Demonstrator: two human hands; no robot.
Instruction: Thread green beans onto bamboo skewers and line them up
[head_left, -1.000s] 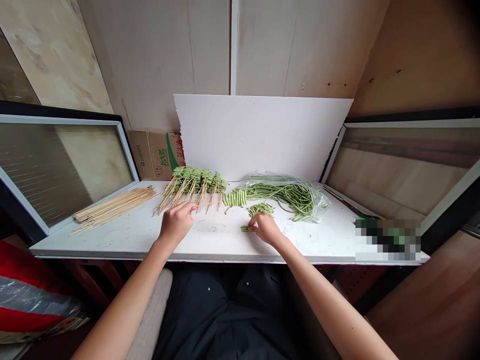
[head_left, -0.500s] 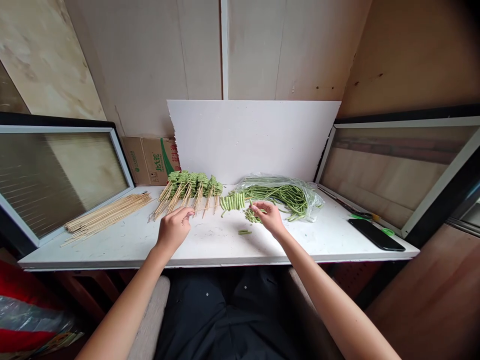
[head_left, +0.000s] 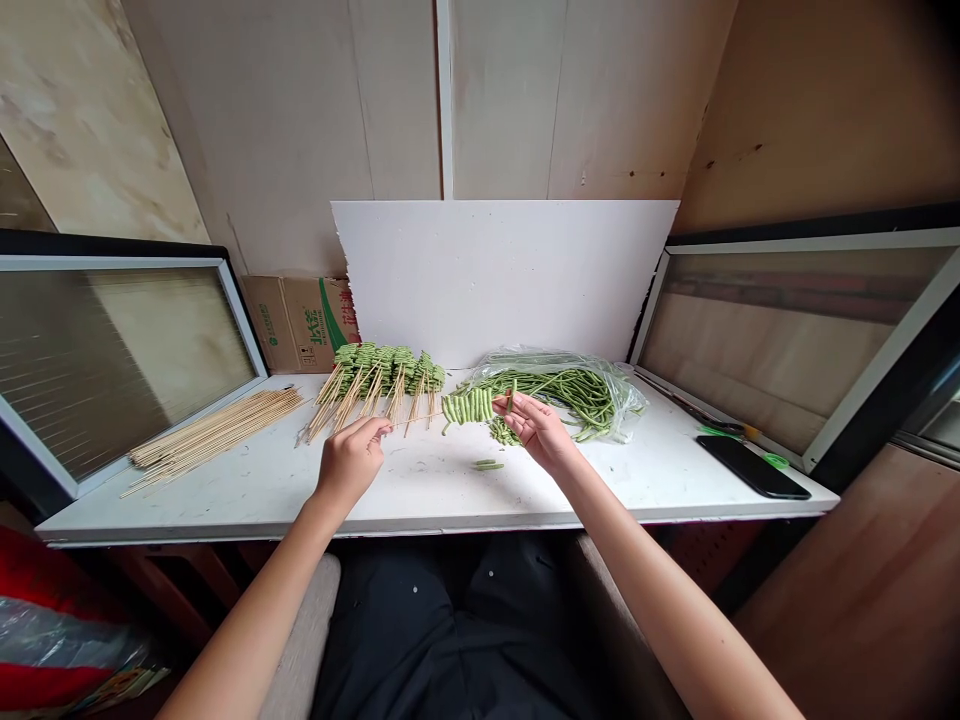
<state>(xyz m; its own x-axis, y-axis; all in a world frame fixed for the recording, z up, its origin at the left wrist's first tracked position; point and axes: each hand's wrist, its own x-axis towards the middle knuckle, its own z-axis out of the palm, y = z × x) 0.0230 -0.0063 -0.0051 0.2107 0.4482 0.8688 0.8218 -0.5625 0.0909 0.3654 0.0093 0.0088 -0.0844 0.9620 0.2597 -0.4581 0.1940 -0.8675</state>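
1 skewer (head_left: 421,416) carries a bean row (head_left: 468,406). The left hand (head_left: 354,455), closed, pinches the skewer's end; the right hand (head_left: 541,432), partly open, has brought 1 bean piece (head_left: 511,394) to the skewer's tip, apparently lengthening the row.

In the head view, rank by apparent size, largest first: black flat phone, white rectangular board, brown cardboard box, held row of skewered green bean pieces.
White rectangular board
Brown cardboard box
Black flat phone
Held row of skewered green bean pieces
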